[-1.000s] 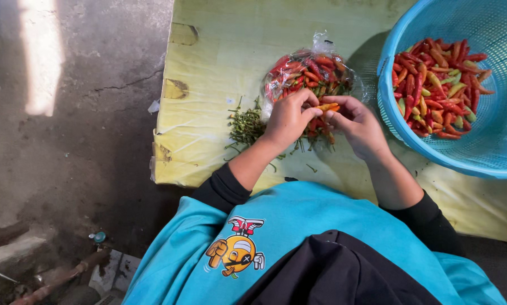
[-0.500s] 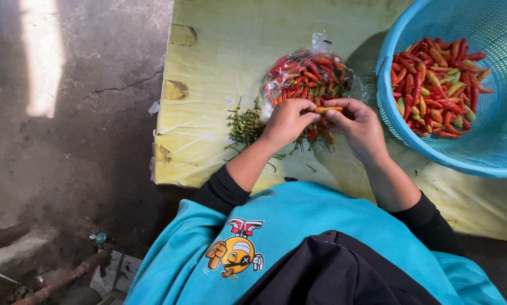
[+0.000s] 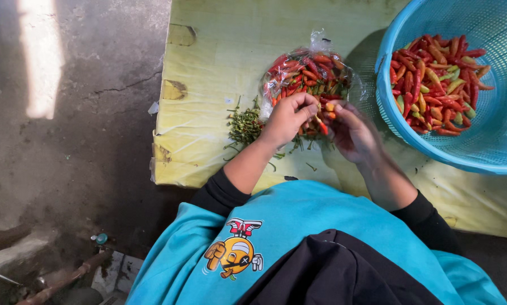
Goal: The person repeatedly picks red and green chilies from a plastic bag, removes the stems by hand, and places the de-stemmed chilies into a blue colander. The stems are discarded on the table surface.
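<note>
My left hand pinches an orange chili by one end; its long axis runs rightward to my right hand, whose fingers seem closed on the other end, though blurred. The open bag of chilies lies just beyond both.

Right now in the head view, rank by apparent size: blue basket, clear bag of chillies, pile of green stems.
1. blue basket, largest, though partly cut off by the frame.
2. clear bag of chillies.
3. pile of green stems, smallest.
</note>
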